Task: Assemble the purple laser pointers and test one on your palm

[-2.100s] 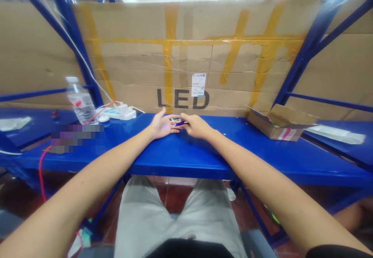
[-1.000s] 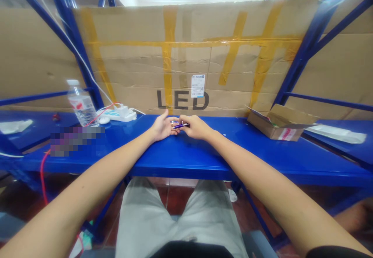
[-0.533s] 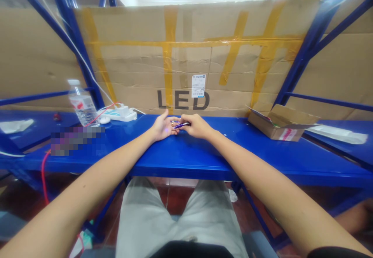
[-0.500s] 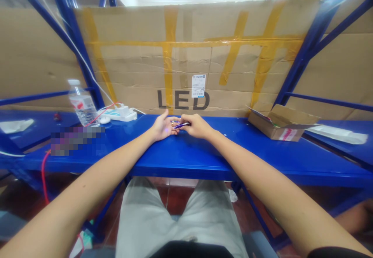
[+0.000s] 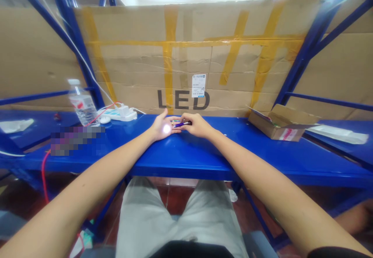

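Observation:
My left hand [image 5: 161, 128] lies palm up above the blue table, its fingers stretched toward the right and a bright white spot of light on the palm. My right hand [image 5: 199, 125] is closed around a slim purple penlight [image 5: 181, 124], whose tip points left at that palm. Just behind the penlight, a second thin, shiny piece with a greenish tint shows near the left fingers; it is too small to make out. The right fingertips and the left fingers are close together, and whether they touch cannot be told.
A water bottle [image 5: 83, 104] and a white power strip [image 5: 119, 113] with cables stand at left. An open cardboard box [image 5: 284, 124] sits at right on the blue table [image 5: 180, 157]. A large cardboard sheet [image 5: 140, 67] rises behind. Another person's arm [image 5: 357, 217] shows at lower right.
The faint violet spot on my left palm has become a bright white one. Both hands have stayed nearly in place, the right still holding the penlight.

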A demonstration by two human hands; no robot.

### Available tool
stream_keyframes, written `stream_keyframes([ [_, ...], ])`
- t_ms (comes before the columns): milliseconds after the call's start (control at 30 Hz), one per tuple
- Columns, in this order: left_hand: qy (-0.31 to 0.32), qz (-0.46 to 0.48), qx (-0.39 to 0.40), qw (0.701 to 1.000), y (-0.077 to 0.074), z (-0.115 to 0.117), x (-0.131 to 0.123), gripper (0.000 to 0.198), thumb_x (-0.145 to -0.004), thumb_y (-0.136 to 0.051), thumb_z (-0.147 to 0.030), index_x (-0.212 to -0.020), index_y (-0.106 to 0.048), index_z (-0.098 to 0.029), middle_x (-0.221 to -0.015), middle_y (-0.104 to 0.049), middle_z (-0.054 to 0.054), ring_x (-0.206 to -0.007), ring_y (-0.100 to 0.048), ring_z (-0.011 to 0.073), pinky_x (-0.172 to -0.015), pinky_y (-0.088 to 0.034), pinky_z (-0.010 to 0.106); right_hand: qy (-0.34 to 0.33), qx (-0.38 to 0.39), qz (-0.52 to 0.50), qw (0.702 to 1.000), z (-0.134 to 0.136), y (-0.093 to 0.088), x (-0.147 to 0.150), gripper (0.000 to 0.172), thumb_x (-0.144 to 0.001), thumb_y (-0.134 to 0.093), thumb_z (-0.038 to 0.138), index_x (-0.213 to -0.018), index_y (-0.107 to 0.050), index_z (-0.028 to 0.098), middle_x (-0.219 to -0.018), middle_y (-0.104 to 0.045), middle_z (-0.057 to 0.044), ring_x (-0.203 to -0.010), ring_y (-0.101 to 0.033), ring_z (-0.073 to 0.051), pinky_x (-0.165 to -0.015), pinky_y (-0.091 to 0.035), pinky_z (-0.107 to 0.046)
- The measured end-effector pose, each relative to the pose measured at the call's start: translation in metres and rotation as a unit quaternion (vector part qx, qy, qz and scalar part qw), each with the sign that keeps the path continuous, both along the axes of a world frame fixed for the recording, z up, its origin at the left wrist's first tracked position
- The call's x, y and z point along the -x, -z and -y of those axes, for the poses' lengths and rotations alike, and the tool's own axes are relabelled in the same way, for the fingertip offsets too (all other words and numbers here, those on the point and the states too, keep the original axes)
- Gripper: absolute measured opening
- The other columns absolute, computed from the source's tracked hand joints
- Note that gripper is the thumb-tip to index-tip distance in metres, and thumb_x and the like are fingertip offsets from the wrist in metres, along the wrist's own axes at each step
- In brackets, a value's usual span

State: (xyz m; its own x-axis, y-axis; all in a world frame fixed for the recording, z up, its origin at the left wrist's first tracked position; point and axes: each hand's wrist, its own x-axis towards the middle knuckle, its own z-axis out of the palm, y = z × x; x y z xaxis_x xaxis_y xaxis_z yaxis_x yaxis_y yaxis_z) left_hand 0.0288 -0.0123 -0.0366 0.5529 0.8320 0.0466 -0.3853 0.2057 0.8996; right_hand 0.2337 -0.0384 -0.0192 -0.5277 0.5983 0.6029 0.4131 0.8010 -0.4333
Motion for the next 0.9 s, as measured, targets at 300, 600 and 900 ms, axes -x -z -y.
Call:
stream_keyframes([
  [300,0.003,-0.005,0.002,1.000,-0.0021,0.0022,-0.0004,0.080,-0.097,-0.020,-0.067,-0.119,-0.063,-0.003,-0.105,-0.071,0.026,-0.092,-0.071,0.0343,-0.080,-0.054,0.044,0.000,0.009,-0.002,1.000,0.0009,-0.0007,-0.0001,0.011,-0.076,-0.065,0.019,-0.087,-0.066,0.018,-0.077,-0.069,-0.001,-0.071,-0.059,-0.016,-0.069,-0.042,-0.028],
  [600,0.013,-0.005,-0.003,1.000,-0.0002,-0.0005,0.0009,0.080,-0.096,-0.022,-0.069,-0.120,-0.062,-0.004,-0.100,-0.072,0.025,-0.091,-0.071,0.0347,-0.079,-0.053,0.044,-0.011,0.014,-0.010,1.000,-0.0039,0.0012,-0.0009,0.006,-0.075,-0.066,0.018,-0.082,-0.065,0.018,-0.079,-0.070,-0.002,-0.076,-0.062,-0.017,-0.072,-0.044,-0.028],
  [900,0.025,-0.010,-0.012,1.000,0.0004,-0.0011,0.0010,0.080,-0.097,-0.019,-0.069,-0.115,-0.063,-0.005,-0.100,-0.073,0.026,-0.090,-0.072,0.0335,-0.081,-0.053,0.042,-0.013,0.004,-0.006,1.000,-0.0017,0.0000,-0.0012,0.018,-0.079,-0.062,0.011,-0.093,-0.073,0.016,-0.086,-0.075,-0.005,-0.078,-0.066,-0.017,-0.074,-0.046,-0.029],
])
